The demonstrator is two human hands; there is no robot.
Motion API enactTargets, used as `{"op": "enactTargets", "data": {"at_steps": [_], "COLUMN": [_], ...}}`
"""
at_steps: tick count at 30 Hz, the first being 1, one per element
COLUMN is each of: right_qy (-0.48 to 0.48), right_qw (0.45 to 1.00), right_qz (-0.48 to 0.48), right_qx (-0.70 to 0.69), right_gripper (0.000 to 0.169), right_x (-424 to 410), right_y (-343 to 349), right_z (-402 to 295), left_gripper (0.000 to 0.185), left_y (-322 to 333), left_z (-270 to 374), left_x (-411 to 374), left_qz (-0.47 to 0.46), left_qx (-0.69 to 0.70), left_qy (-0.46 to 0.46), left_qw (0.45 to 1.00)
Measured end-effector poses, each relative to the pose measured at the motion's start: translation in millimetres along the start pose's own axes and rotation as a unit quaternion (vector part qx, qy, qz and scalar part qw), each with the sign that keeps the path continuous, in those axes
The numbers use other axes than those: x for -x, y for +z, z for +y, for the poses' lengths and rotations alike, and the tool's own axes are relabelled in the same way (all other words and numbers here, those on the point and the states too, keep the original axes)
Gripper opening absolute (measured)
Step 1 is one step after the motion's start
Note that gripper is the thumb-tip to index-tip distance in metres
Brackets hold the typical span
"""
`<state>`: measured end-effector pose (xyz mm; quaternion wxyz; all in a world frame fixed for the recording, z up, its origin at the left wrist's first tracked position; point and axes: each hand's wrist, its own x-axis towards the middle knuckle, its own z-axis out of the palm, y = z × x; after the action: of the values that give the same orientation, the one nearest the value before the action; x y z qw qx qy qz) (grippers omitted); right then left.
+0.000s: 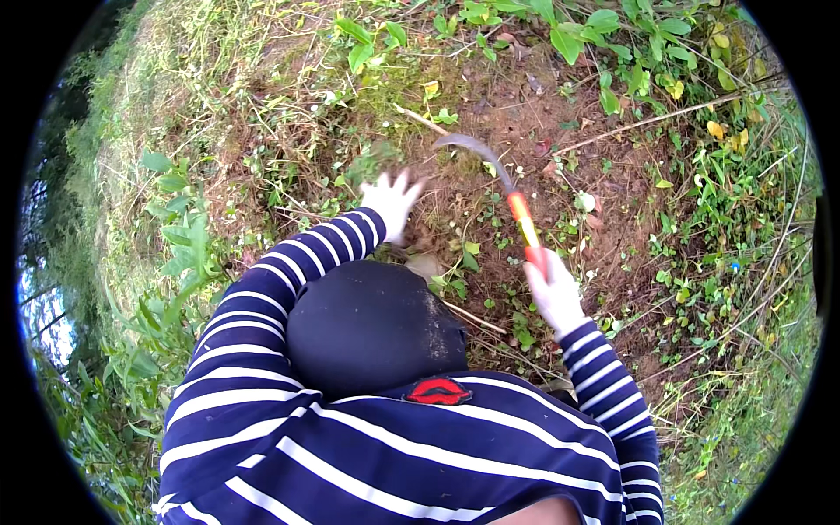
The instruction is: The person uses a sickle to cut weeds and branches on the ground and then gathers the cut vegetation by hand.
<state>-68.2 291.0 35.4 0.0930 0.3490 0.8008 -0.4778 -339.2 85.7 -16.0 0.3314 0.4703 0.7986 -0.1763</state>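
Observation:
My right hand is closed around the red and yellow handle of a sickle. Its curved metal blade points up and to the left, over reddish soil. My left hand is spread with its fingers apart, slightly blurred, just above low weeds and soil left of the sickle; nothing shows in it. Between the left hand and the blade tip lies a patch of bare soil with bits of dry grass. A bent knee in dark cloth is below my left hand.
A leafy green shrub grows at the top right, with a long dry stem slanting below it. Low creeping weeds cover the right side. A broad-leaved plant stands left of my left sleeve, with trees beyond.

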Motion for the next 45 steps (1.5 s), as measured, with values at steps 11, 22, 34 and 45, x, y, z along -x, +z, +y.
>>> {"op": "enactTargets", "data": {"at_steps": [11, 22, 34, 45], "right_qy": [0.013, 0.044, 0.196, 0.108], "right_qw": [0.978, 0.988, 0.954, 0.981], "right_qz": [-0.177, -0.141, -0.070, -0.044], "right_qx": [0.105, 0.038, -0.217, -0.154], "right_gripper": [0.035, 0.035, 0.034, 0.041], "right_x": [41, 4, 51, 56], "right_y": [-30, -9, -107, -85], "right_z": [13, -29, -33, -16], "left_gripper": [0.023, 0.024, 0.047, 0.049], "left_y": [68, 14, -49, -247], "left_z": [-31, -37, -122, -189], "left_x": [64, 62, 39, 67], "left_qz": [-0.015, -0.140, -0.246, -0.025], "left_qx": [0.056, -0.028, -0.044, 0.040], "left_qy": [-0.093, -0.007, 0.092, -0.214], "left_qw": [0.994, 0.990, 0.964, 0.976]}}
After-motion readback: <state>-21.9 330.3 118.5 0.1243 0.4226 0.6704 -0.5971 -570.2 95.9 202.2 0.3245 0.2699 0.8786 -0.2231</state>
